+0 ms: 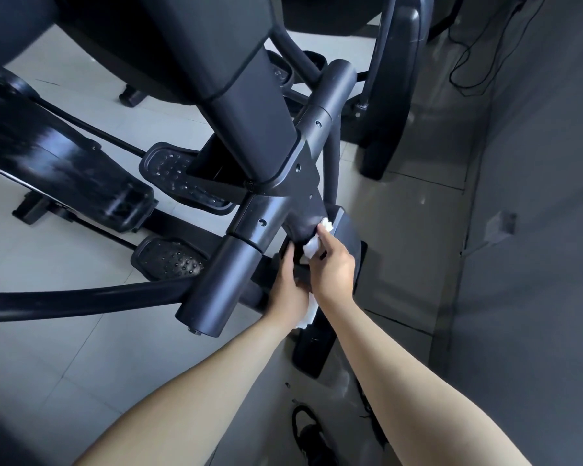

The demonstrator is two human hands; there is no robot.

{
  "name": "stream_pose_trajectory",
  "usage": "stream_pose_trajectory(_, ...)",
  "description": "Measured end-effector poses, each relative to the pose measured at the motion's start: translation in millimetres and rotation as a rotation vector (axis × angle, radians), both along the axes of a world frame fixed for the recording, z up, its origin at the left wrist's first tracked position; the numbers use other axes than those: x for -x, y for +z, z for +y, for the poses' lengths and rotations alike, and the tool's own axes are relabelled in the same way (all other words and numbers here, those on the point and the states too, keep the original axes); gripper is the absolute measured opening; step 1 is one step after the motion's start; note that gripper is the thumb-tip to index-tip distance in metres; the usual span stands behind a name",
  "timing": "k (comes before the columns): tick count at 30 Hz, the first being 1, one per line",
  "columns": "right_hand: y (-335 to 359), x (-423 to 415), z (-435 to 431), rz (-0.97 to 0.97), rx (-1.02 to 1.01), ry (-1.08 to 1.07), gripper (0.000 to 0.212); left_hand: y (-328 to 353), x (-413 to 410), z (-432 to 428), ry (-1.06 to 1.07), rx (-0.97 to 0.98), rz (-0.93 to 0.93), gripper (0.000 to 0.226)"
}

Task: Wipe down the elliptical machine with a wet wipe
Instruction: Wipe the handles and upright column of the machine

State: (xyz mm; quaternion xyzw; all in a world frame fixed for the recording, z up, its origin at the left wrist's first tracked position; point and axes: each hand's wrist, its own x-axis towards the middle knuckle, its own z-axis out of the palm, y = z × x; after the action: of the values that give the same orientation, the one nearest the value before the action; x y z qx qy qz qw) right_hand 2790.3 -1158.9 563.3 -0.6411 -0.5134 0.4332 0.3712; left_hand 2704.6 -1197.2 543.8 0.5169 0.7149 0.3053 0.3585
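The black elliptical machine [249,136] fills the upper left, seen from above, with its central column and a cross tube. My right hand [332,267] holds a white wet wipe [313,245] against the dark neck of the frame just below the cross tube joint. My left hand [288,285] reaches under that same part, fingers curled around a black piece of the frame. Another bit of white wipe [308,312] shows between my wrists. Most of my left fingers are hidden behind the frame.
Two studded foot pedals [172,169] [169,260] lie to the left. A second machine's upright [394,95] stands at the back right. A grey wall [535,230] runs along the right, with a cable [465,62] on the floor. My shoe [308,432] is at the bottom.
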Motion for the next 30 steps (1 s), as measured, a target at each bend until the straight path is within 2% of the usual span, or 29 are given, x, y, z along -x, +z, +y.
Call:
stream_pose_trajectory(2, -8.3, -2.9, -12.5, -0.115, -0.035, 0.002, 0.045, -6.0, 2.4, 0.4, 0.052, 0.134, -0.135, 0.064)
stream_pose_trajectory(5, -16.7, -9.4, -22.1, -0.016, 0.049, -0.100, 0.046, -4.2, 3.9, -4.1, 0.095, 0.175, -0.205, 0.078)
stream_pose_trajectory(9, -9.1, -19.2, -7.9, 0.086, 0.049, -0.182, 0.048, 1.1, -5.2, -7.3, 0.212, 0.133, -0.139, 0.074)
stream_pose_trajectory(11, 0.3, -18.9, 0.8, 0.088, -0.008, -0.077, 0.040, -8.2, -5.4, -8.9, 0.224, 0.125, -0.160, 0.075)
stream_pose_trajectory(13, 1.1, -12.1, 4.6, 0.072, -0.048, 0.043, 0.050, -23.5, -2.0, -8.0, 0.188, 0.116, -0.162, 0.075)
stream_pose_trajectory(14, -0.9, -7.5, 4.2, 0.060, -0.045, 0.081, 0.058, -34.2, -0.3, -8.0, 0.162, 0.101, -0.154, 0.069)
stream_pose_trajectory(16, -4.5, 3.0, 0.7, 0.093, -0.043, 0.089, 0.059, -46.7, 2.4, -8.2, 0.135, 0.078, -0.118, 0.052)
stream_pose_trajectory(19, -6.4, 12.9, 2.1, 0.111, -0.100, -0.025, 0.051, -30.3, 3.8, -2.0, 0.184, 0.020, -0.153, 0.047)
stream_pose_trajectory(22, -12.5, 19.4, 8.3, 0.019, -0.074, -0.083, 0.030, -24.0, 2.3, -1.9, 0.196, -0.022, -0.237, 0.039)
stream_pose_trajectory(25, -20.3, 21.9, 5.7, -0.061, -0.059, -0.090, 0.020, -21.4, 0.3, -0.1, 0.245, 0.005, -0.383, 0.052)
stream_pose_trajectory(27, -22.5, 19.3, 1.8, -0.087, -0.058, -0.081, 0.020, -23.8, 1.0, 1.9, 0.294, 0.054, -0.343, 0.056)
stream_pose_trajectory(28, -21.7, 17.4, -0.4, -0.055, -0.042, -0.089, 0.022, -16.4, 0.5, 1.1, 0.315, 0.099, -0.334, 0.055)
stream_pose_trajectory(30, -16.7, 11.6, -2.7, 0.097, 0.023, -0.159, 0.023, -7.4, -2.4, -6.6, 0.171, 0.143, -0.296, 0.059)
